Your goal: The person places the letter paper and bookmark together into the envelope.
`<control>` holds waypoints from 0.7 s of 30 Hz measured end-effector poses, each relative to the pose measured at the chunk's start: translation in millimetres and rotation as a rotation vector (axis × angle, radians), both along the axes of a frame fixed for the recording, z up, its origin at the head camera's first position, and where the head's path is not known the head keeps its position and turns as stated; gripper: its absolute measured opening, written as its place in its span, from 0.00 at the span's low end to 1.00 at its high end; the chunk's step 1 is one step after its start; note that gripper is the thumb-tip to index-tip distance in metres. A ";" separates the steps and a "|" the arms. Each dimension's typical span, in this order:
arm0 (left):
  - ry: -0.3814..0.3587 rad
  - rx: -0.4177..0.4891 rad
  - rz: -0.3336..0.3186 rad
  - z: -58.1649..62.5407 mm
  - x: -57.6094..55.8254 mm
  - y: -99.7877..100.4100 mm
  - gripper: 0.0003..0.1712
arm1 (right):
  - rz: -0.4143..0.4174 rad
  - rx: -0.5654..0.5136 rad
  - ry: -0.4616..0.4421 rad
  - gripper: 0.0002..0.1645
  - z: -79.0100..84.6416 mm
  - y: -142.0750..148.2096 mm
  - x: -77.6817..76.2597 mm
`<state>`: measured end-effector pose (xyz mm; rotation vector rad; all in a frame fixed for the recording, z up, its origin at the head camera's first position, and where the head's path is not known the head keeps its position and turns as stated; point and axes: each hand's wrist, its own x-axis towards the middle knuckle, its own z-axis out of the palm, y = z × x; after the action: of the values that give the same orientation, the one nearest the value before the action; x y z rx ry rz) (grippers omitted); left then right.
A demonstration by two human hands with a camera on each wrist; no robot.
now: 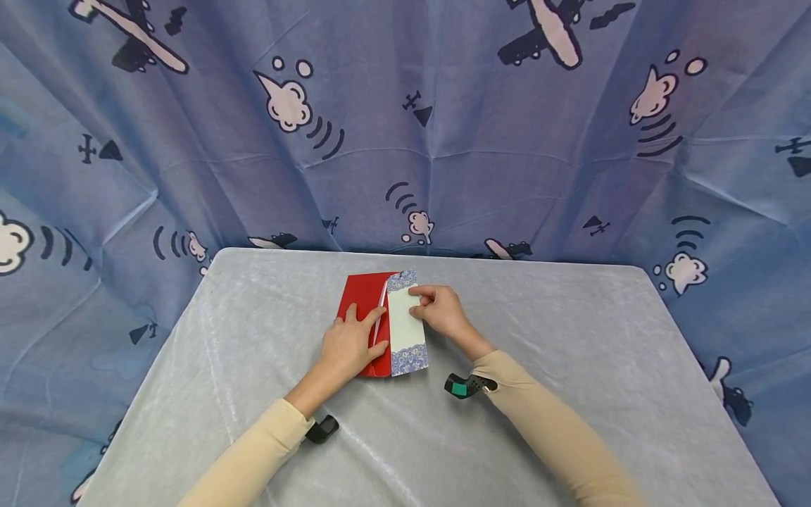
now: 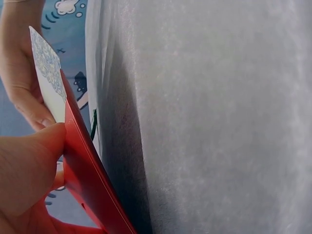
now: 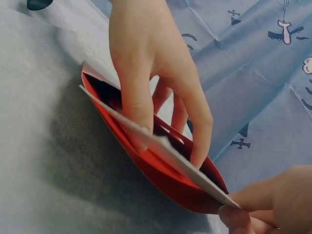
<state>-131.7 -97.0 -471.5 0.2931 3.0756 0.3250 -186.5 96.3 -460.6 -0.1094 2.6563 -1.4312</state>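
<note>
A red envelope [image 1: 366,289] lies near the middle of the table, its mouth gaping toward the right. At that mouth is a pale card [image 1: 403,320] with blue lace-patterned bands at both ends. My left hand [image 1: 345,345] holds the envelope, fingers spread over its face, thumb and forefinger at the mouth's edge. In the right wrist view, the opened red pocket [image 3: 190,200] shows a dark inside behind the card's edge [image 3: 170,156]. My right hand [image 1: 441,310] pinches the card's outer edge between thumb and forefinger.
A pale grey cloth covers the table [image 1: 538,331]. Behind its far edge hangs a blue curtain [image 1: 367,176] printed with aeroplanes and clouds. Dark bands with small devices [image 1: 465,386] sit at both wrists. A thin dark green strip [image 2: 94,126] shows beside the envelope.
</note>
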 end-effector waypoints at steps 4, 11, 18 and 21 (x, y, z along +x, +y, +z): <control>0.009 0.001 -0.004 -0.6 -0.1 0.1 0.40 | -0.016 -0.004 0.004 0.22 0.2 0.2 -0.5; 0.011 0.007 -0.002 -2.8 -1.8 -0.2 0.39 | -0.031 -0.002 0.020 0.22 0.0 -0.8 -2.1; 0.012 0.022 0.001 -1.3 -0.5 -0.4 0.37 | -0.037 0.010 0.046 0.22 -2.4 -5.5 0.7; 0.015 0.024 0.004 -0.2 0.8 -0.5 0.35 | -0.041 0.012 0.070 0.21 -3.8 -7.2 2.0</control>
<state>-130.9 -97.5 -471.8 0.2911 3.0895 0.3616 -184.5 89.1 -464.4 -0.1059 2.7387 -1.4491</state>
